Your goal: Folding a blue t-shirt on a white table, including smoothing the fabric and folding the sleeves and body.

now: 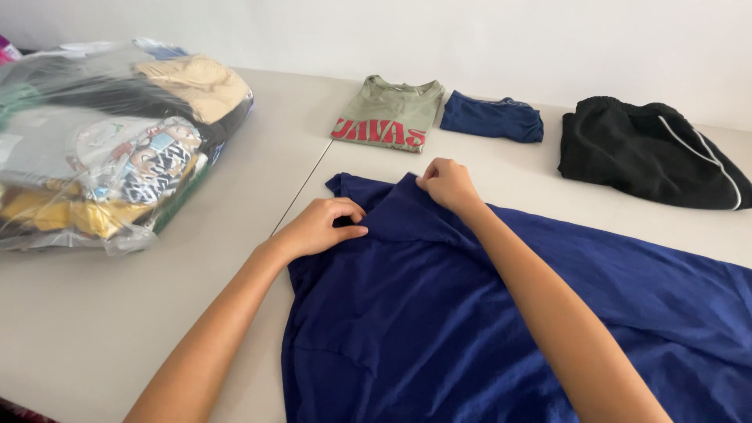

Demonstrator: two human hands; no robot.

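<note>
- Dark blue shirt [470, 313] spread flat on the table [117, 313], near edge; thin, soft, light; likely to crease and slide
- Left hand [317, 229] pinching a fold; right hand [448, 184] gripping upper edge
- Best held at seams

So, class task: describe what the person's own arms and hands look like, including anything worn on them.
Both forearms are bare as far as the view shows: no sleeves reach into the picture. The left hand and the right hand carry no gloves, rings, watch or bracelets that can be seen.
</note>
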